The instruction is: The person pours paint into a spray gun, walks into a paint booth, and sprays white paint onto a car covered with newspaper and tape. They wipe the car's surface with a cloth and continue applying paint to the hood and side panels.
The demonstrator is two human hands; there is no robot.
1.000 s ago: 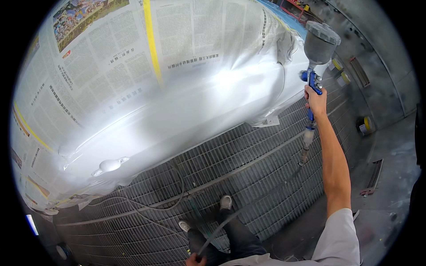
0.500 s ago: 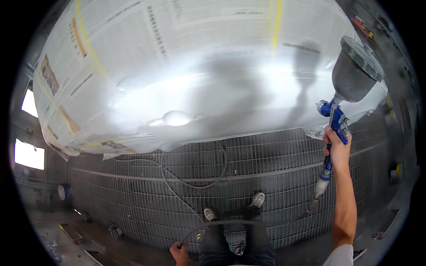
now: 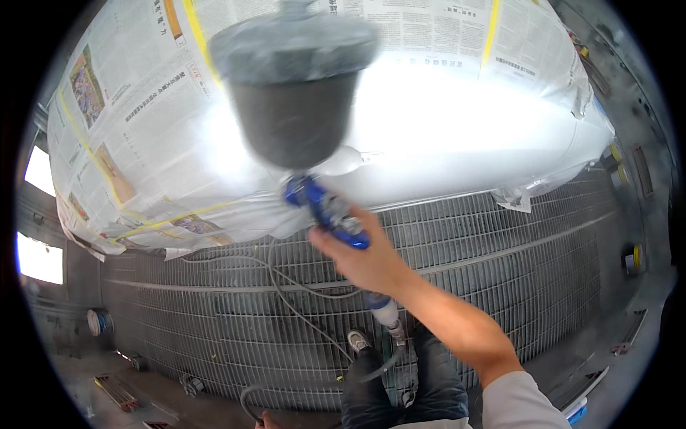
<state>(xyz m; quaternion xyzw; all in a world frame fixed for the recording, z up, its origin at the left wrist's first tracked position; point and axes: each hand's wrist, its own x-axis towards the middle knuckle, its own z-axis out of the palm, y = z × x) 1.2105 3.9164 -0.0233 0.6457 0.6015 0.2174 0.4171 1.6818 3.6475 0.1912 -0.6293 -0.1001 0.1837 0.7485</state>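
Observation:
My right hand (image 3: 371, 261) is closed around the grip of a blue spray gun (image 3: 325, 207). A large grey cup (image 3: 293, 114) sits on top of the gun, slightly blurred by motion. The gun is held before a glossy white car panel (image 3: 457, 136), its cup partly covering a handle-shaped bulge (image 3: 341, 161). From the gun's lower end a grey air hose (image 3: 371, 372) curves to the left. My left hand (image 3: 268, 422) is at the bottom edge, mostly cut off, with its fingers on the hose.
Newspaper sheets (image 3: 150, 114) joined with yellow tape (image 3: 491, 32) cover the body around the panel. Under my feet is a metal grating floor (image 3: 500, 286), with more hose (image 3: 293, 307) looped on it. A can (image 3: 100, 322) stands at the left, another can (image 3: 632, 259) at the right.
My right hand has swept the spray gun from the right side across to the left, along the panel. My left hand has dropped lower and moved slightly left with the hose.

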